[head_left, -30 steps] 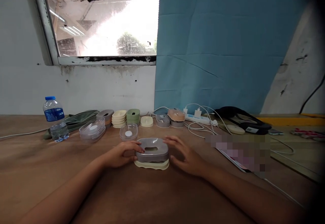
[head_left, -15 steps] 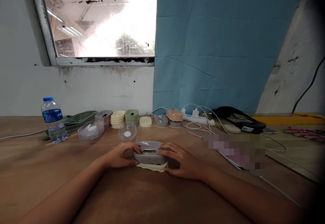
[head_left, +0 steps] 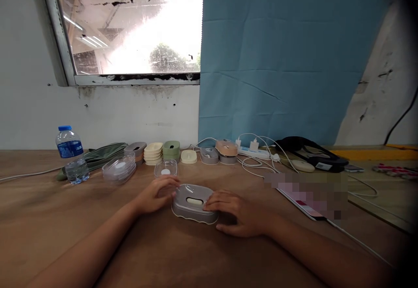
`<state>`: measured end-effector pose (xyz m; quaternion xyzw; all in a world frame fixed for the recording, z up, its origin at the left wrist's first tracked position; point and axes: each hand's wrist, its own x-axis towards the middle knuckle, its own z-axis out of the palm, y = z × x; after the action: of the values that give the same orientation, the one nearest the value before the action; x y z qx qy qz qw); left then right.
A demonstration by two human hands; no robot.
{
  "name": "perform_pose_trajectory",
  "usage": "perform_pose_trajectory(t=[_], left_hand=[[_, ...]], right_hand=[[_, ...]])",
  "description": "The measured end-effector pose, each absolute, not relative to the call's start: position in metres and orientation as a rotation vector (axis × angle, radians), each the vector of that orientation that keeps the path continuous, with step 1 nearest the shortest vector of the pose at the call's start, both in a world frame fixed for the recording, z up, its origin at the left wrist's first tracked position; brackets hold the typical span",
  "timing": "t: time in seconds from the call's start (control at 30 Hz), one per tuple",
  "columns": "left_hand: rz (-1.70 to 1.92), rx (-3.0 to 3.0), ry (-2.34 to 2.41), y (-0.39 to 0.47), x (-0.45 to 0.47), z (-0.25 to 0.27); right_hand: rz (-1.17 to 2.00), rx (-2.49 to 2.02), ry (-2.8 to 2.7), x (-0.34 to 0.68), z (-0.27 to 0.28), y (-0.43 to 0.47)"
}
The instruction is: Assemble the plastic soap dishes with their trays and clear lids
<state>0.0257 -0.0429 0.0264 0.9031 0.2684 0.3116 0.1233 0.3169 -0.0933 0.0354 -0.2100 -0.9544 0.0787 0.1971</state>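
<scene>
My right hand (head_left: 240,215), spread, touches the grey box (head_left: 186,200) at three o'clock. Left hand (head_left: 156,196) loosely spread at nine; contact unclear.

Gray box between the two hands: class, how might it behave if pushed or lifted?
The gray box is probably stiff, since its walls keep a clean shape. It seems unlikely to roll or tip, sitting low and wide on the table. Its top has a glossy highlight, so it may be slippery.
</scene>
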Motion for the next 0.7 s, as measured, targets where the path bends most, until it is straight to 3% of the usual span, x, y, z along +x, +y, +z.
perform_pose_trajectory(t=[0.2,0.5,0.7], left_hand=[[1.046,2.681,1.269,-0.010,0.001,0.011],[1.149,2.551,1.289,-0.005,-0.005,0.012],[1.597,1.681,1.083,-0.019,0.012,0.029]], right_hand=[[0.173,-0.631,-2.616,0.321,0.035,-0.090],[0.164,-0.646,-2.608,0.323,0.033,-0.088],[0.019,-0.723,-2.546,0.324,0.031,-0.092]])
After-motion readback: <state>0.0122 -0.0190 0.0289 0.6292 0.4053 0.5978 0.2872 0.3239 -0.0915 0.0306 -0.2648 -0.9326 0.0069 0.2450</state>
